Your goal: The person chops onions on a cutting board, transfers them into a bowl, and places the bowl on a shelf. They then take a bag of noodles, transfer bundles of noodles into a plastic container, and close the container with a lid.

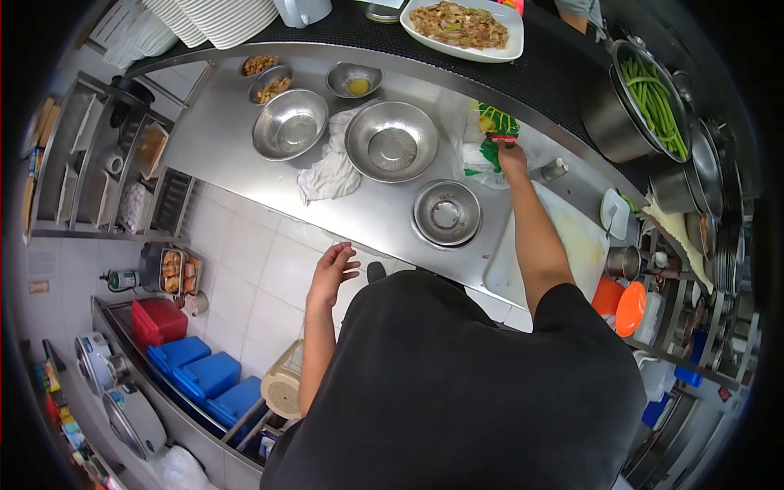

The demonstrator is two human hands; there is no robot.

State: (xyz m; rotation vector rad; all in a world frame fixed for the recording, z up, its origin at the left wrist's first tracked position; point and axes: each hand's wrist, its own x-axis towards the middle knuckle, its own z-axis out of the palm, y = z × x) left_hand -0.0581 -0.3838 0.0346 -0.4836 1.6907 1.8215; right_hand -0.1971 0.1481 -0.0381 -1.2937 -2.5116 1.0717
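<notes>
My right hand (511,157) reaches over the steel counter and has its fingers closed on a green and yellow plastic bag (496,124). White contents and clear plastic lie around the bag. My left hand (333,268) hangs in front of the counter's edge, fingers apart and slightly curled, holding nothing. Between the hands, a small steel bowl with reddish bits (447,214) is nested in another. Farther back stand a large steel bowl (391,141) and a second one (290,125), with a crumpled white cloth (330,169) between them.
A white cutting board (547,245) lies under my right arm. Small bowls of food (270,85) sit at the back left. On the raised shelf are a dish of food (461,26), plates (220,20) and a pot of green beans (651,106). Part of another person shows behind it.
</notes>
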